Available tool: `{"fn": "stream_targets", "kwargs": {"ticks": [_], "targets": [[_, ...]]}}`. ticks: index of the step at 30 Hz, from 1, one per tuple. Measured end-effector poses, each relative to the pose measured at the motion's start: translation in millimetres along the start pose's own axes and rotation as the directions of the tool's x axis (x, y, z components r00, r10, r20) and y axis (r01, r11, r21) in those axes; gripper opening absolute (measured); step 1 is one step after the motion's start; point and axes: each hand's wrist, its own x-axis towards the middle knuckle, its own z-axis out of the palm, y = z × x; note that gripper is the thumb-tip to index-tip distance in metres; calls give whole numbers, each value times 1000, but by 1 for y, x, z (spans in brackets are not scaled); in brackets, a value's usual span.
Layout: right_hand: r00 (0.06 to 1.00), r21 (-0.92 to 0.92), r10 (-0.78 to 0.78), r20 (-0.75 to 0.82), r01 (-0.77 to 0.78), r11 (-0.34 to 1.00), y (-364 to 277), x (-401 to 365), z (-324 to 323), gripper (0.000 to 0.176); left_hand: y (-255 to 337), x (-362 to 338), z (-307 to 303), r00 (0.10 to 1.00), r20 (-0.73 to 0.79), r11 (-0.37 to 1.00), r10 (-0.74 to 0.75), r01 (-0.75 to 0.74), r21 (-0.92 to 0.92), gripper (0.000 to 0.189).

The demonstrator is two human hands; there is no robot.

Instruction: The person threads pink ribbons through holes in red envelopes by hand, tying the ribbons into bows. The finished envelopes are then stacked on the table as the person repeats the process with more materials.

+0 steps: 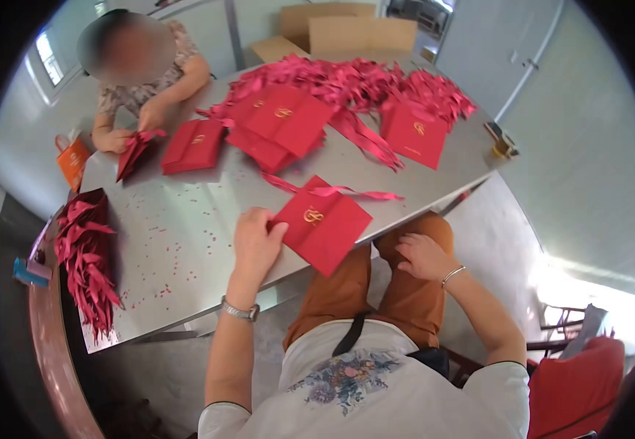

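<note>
Shirt [346, 380], left hand [259, 245] holding red bag [323, 225] past table edge [186, 311], right hand [427, 257] apart

The red bag [328, 230] hides some fingertips of the left hand [256, 240]; the co-worker's face [126, 48] is blurred.

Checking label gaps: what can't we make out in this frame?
All head view:
Red envelope in left hand: underside faces away.
Co-worker: face blurred, legs hidden by the table.
Cardboard box: inside hidden by its front flap.
Rightmost red envelope: line under gold emblem too small to read.
</note>
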Motion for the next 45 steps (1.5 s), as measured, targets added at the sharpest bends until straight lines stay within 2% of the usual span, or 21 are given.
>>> {"fn": "stream_targets", "kwargs": {"ticks": [2, 3, 7, 9, 12, 16, 19, 23, 25, 26, 28, 29, 30, 32, 35, 36, 38, 39, 42, 43, 45], "targets": [[982, 123, 50, 183, -73, 990, -7, 0, -34, 23, 2, 1, -2, 1000, 15, 999, -4, 3, 37, 20], [957, 94, 172, 235, -198, 976, -8, -5, -45, 20, 3, 1, -1, 1000, 15, 999, -2, 2, 40, 19], [903, 121, 344, 255, -383, 916, 12, 9, -90, 19, 7, 4, -3, 998, 44, 999, -33, 34, -14, 20], [920, 413, 357, -162, -265, 871, 23, 26, -94, 19, 13, 4, -4, 993, 76, 996, -86, 87, -12, 19], [936, 384, 223, -272, -107, 917, 38, 57, -79, 19, 14, 8, -4, 983, 94, 988, -155, 155, 4, 19], [961, 367, 65, -267, 39, 929, 39, 87, -66, 19, 16, 7, -5, 979, 88, 983, -185, 185, 3, 19], [975, 375, 179, -133, -118, 920, 36, 83, -62, 19, 18, 9, -6, 972, 97, 976, -216, 217, 0, 19], [965, 399, 182, -189, -93, 912, 20, 75, -72, 23, 13, 7, -7, 964, 103, 965, -244, 252, -73, 20], [972, 704, 234, -17, -155, 693, 12, 70, -90, 30, 13, 7, -7, 960, 105, 958, -259, 269, -98, 19], [989, 720, 144, 20, -114, 684, 8, 68, -102, 34, 17, 9, -8, 949, 119, 946, -291, 304, -115, 18], [999, 877, 31, 38, -48, 479, -3, 67, -110, 37, 25, 16, -10, 935, 140, 928, -327, 345, -138, 17], [1000, 926, -23, -1, 10, 378, -9, 67, -108, 44, 29, 21, -11, 925, 167, 919, -341, 365, -147, 16], [1000, 926, -24, 3, 6, 377, -8, 69, -108, 44, 30, 26, -10, 916, 192, 911, -353, 383, -155, 15], [964, 995, -251, 85, -71, 64, -4, 75, -109, 45, 28, 32, -6, 915, 204, 902, -348, 386, -193, 15], [981, 994, -181, 72, -85, -69, -9, 82, -110, 39, 28, 46, 0, 899, 278, 891, -338, 400, -214, 15], [981, 994, -177, 81, -94, -65, -10, 82, -111, 39, 28, 52, 7, 882, 314, 857, -351, 438, -272, 14], [993, 999, 119, 11, -16, 41, -14, 83, -112, 31, 29, 63, 12, 865, 347, 818, -362, 473, -327, 13], [986, 998, 168, 23, -33, 55, -11, 83, -113, 27, 31, 67, 13, 828, 413, 769, -378, 530, -357, 12], [957, 902, 222, -189, 79, 425, 6, 90, -101, 20, 32, 73, 24, 790, 477, 698, -385, 588, -409, 10], [958, 903, 214, -191, 85, 421, 4, 96, -101, 20, 32, 74, 27, 794, 475, 680, -379, 587, -439, 10], [900, 690, 225, -372, 106, 716, -8, 115, -105, 16, 33, 76, 31, 777, 473, 659, -416, 616, -432, 11]]}}
